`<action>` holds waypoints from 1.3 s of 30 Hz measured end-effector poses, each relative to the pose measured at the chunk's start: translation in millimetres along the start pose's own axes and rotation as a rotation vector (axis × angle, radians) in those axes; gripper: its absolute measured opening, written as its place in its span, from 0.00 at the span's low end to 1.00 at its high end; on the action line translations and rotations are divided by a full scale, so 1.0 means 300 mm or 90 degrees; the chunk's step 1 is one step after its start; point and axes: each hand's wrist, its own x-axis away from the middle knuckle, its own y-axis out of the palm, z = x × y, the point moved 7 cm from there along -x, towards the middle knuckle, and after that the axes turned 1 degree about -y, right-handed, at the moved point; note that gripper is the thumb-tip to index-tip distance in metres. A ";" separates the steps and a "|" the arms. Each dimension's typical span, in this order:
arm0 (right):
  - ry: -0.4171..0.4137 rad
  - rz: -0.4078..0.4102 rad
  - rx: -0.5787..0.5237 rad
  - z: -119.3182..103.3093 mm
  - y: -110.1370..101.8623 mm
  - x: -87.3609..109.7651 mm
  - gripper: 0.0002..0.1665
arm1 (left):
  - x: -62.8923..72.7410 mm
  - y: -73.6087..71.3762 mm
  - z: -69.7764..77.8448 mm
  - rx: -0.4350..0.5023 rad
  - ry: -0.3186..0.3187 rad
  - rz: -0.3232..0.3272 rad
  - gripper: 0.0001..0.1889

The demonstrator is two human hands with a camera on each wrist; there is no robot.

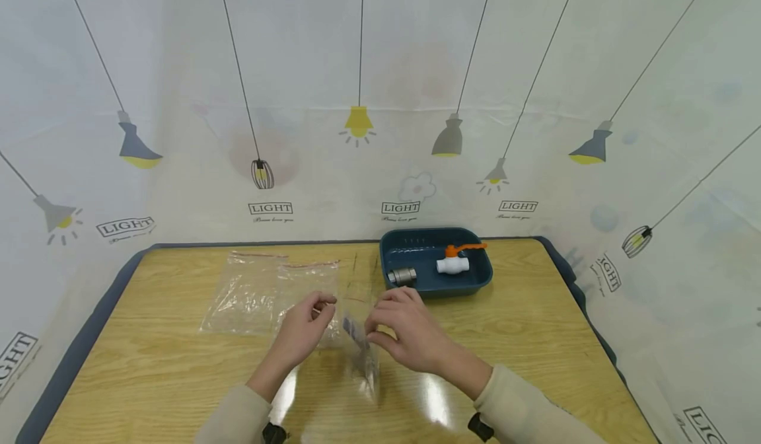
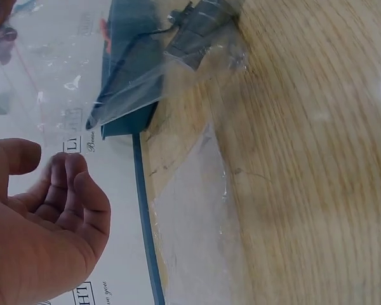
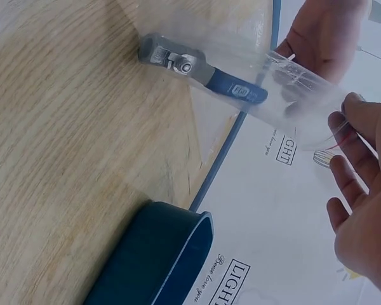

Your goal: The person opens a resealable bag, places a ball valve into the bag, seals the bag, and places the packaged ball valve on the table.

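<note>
A clear zip bag [image 3: 298, 79] hangs upright above the table, its top pinched between the thumb and fingers of my right hand [image 1: 410, 332]. Inside, near the bottom, lies a metal ball valve [image 3: 171, 60] with a blue lever handle [image 3: 238, 89]; the same valve shows dark in the left wrist view. My left hand [image 1: 303, 328] hovers just left of the bag, thumb apart from the loosely curled fingers [image 2: 92, 197], with nothing between them. In the right wrist view the bag partly covers that hand.
Two flat clear zip bags, one farther left [image 1: 240, 295] and one nearer the middle [image 1: 306, 275], lie on the wooden table [image 1: 148, 365]. Behind my right hand stands a dark blue tray [image 1: 440, 292] with a white ball valve [image 1: 453, 265], orange-handled, and a metal fitting [image 1: 402, 275].
</note>
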 end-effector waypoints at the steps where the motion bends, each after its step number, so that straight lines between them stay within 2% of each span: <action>1: -0.002 0.001 -0.002 0.000 -0.002 0.001 0.01 | -0.005 0.004 -0.001 -0.007 0.009 -0.005 0.12; 4: -0.014 0.009 -0.001 0.002 -0.008 0.003 0.02 | -0.011 0.017 -0.011 -0.005 0.015 -0.026 0.14; 10: -0.032 0.026 0.000 0.009 -0.023 0.011 0.03 | -0.018 0.034 -0.048 0.066 -0.023 -0.072 0.14; 13: -0.030 0.022 0.001 0.013 -0.027 0.011 0.03 | -0.016 0.035 -0.049 0.082 -0.020 -0.088 0.15; 17: -0.006 0.022 0.009 0.026 -0.029 0.009 0.04 | -0.018 0.030 -0.051 0.063 -0.009 -0.073 0.16; 22: 0.027 0.033 0.042 0.050 -0.040 0.011 0.06 | -0.016 0.026 -0.057 0.041 -0.019 -0.064 0.12; 27: 0.048 0.053 0.072 0.078 -0.047 0.017 0.03 | 0.002 0.026 -0.034 0.071 -0.024 -0.076 0.11; 30: 0.064 0.063 0.070 0.089 -0.048 0.016 0.06 | 0.010 0.026 -0.012 0.081 -0.017 -0.070 0.11; 34: 0.079 0.071 0.062 0.091 -0.050 0.012 0.12 | 0.018 0.029 0.027 0.072 0.014 -0.066 0.10; 39: 0.104 0.056 0.061 0.088 -0.044 0.003 0.19 | 0.027 0.037 0.063 0.056 0.044 -0.063 0.08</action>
